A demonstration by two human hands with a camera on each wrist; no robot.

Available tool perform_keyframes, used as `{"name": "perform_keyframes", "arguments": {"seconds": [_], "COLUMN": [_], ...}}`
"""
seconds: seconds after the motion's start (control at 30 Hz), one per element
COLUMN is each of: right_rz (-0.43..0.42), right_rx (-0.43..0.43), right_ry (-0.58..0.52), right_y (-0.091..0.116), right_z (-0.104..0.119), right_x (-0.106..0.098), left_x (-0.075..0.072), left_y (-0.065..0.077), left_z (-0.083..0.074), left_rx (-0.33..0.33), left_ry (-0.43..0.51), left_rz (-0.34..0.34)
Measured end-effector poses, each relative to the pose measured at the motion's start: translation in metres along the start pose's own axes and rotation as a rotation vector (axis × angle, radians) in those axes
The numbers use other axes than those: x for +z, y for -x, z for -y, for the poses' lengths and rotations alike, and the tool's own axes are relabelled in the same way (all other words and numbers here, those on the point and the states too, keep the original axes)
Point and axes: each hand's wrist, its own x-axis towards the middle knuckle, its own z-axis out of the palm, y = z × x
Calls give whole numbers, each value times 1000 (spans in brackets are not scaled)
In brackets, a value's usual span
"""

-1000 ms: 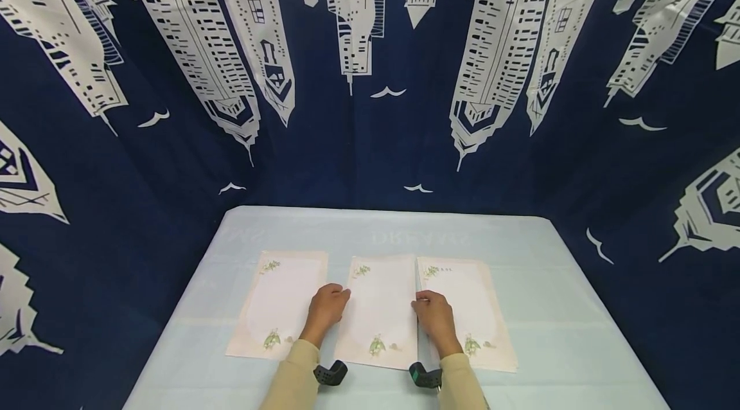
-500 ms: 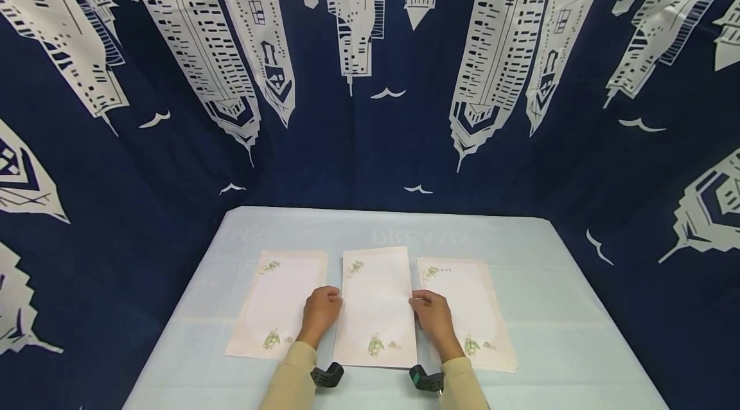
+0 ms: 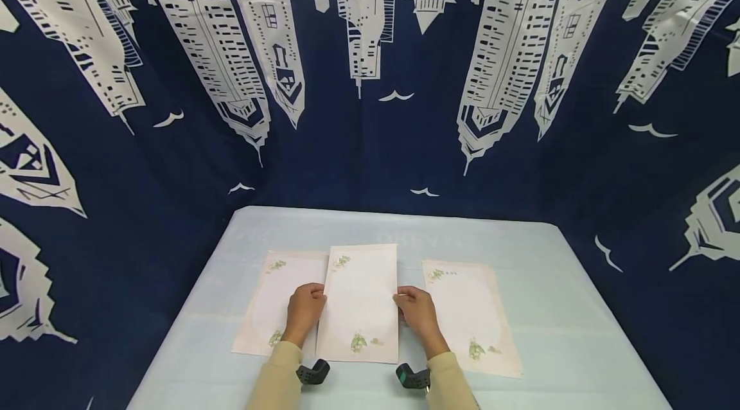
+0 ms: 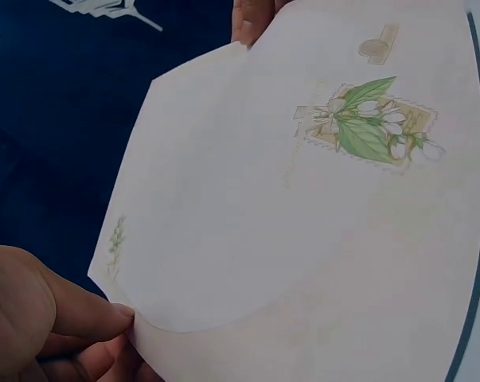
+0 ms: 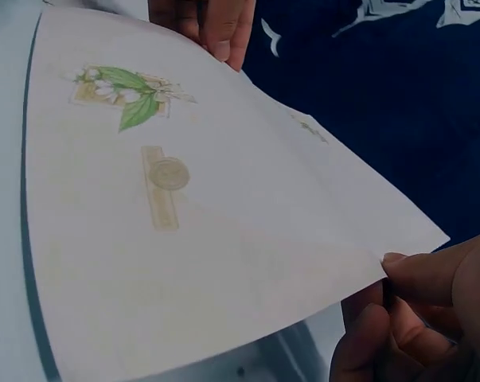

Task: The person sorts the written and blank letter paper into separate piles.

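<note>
Between both hands is a sheet of letter paper (image 3: 360,301), pale pink with a white middle and printed green sprigs. My left hand (image 3: 305,310) pinches its left edge, thumb on top, as the left wrist view shows at the sheet's side (image 4: 224,199). Opposite, my right hand (image 3: 417,313) pinches the right edge; in the right wrist view the thumb (image 5: 419,274) lies on the paper's face and fingers curl beneath. The held sheet bows upward, raised off the table, and overlaps the right part of a matching left sheet (image 3: 263,307). Another matching sheet (image 3: 462,313) lies to the right.
The sheets lie on a pale blue-white covered table (image 3: 566,333). Behind and beside it hangs a dark blue cloth (image 3: 358,153) with white building prints. Black devices (image 3: 313,372) sit at both wrists, next to beige sleeves (image 3: 277,374).
Both hands have lifted the middle sheet and carried it left, away from the right sheet and over the left sheet's edge. The head view has shifted slightly.
</note>
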Motion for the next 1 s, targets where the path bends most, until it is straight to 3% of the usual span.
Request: {"name": "perform_keyframes", "arguments": {"seconds": [0.7,1.0], "right_rz": [156,196], "right_rx": [-56,-33], "right_ry": [-48,-40], "right_y": [-1,4], "right_z": [31,29], "right_x": [94,123], "left_x": [-93,-109], "left_y": [-24,-31], "left_z": [42,59], "left_rx": [-68,-62], "left_ry": [-127,-166], "left_rz": [-5,-29]}}
